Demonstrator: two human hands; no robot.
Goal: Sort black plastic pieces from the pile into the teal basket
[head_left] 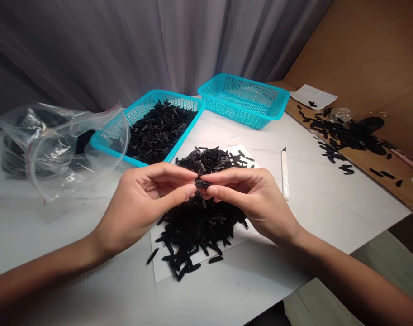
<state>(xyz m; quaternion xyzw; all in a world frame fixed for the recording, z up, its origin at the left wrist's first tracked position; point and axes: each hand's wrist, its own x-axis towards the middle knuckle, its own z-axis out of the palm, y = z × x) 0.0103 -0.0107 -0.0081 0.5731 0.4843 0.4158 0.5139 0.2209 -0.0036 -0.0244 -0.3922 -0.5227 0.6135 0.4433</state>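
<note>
Inspection finds both hands working directly above the main heap. The left hand (141, 203) and right hand (250, 201) meet at the fingertips, each thumb and forefinger pressing on a small black piece (202, 183) and pinching it from either side. The remaining fingers curl loosely. The piece's exact shape is partly hidden by the fingers. The two-handed hold appears suited to close handling, as it keeps the piece steady and in the person's line of sight.

Directly beneath the fingers lies a heap of similar black pieces (199, 226) on a white paper sheet (165, 260), which likely keeps them gathered and easy to see on the worktop (331, 217). Beyond the fingers, a teal basket (179, 97) holds many more black pieces, with a second teal basket (240, 113) just beside it. Left of the fingers lies a clear zip bag (53, 145) with dark contents. Right of the fingers, within easy reach, lies a white-handled knife (285, 174). Further right, more black pieces are scattered on a cardboard sheet (406, 190).
</note>
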